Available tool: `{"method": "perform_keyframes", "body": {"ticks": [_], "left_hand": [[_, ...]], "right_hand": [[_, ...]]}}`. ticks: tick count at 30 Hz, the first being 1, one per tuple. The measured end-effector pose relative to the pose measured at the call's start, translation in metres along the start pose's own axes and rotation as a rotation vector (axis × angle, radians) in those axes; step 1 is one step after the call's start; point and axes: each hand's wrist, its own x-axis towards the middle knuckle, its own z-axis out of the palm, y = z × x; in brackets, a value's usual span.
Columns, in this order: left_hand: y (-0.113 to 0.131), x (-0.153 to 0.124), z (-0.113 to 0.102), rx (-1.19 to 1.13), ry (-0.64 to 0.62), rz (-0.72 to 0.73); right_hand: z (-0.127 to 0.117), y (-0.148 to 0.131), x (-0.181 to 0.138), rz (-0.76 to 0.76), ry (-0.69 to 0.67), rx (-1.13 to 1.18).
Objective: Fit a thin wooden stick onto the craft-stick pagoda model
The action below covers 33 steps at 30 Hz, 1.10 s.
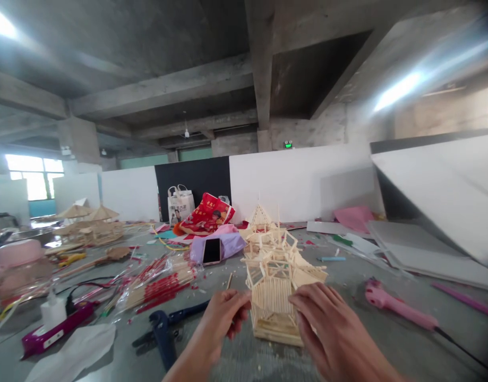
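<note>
A tall model tower (274, 276) built of thin wooden sticks stands on the grey floor right in front of me. My left hand (223, 317) is at its lower left side, fingers curled in a pinch against the stick wall; whether it holds a stick is hidden. My right hand (327, 326) rests against the tower's lower right corner with fingers bent around it.
Blue pliers (164, 330) lie left of my hand. Bundles of red-wrapped chopsticks (160, 286), a glue bottle (52, 310), a phone (212, 250) on purple cloth, a pink glue gun (399, 310) and white boards (435, 233) surround the tower. Another stick model (94, 225) stands far left.
</note>
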Motion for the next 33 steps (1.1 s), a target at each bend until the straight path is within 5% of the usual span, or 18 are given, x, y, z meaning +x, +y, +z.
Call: {"method": "perform_keyframes", "body": {"ticks": [27, 33], "left_hand": [[0.012, 0.005, 0.003, 0.126, -0.019, 0.006], [0.011, 0.0, -0.01, 0.082, 0.02, -0.001]], "right_hand": [[0.005, -0.003, 0.004, 0.033, -0.054, 0.026], [0.009, -0.001, 0.017, 0.067, -0.154, -0.193]]}}
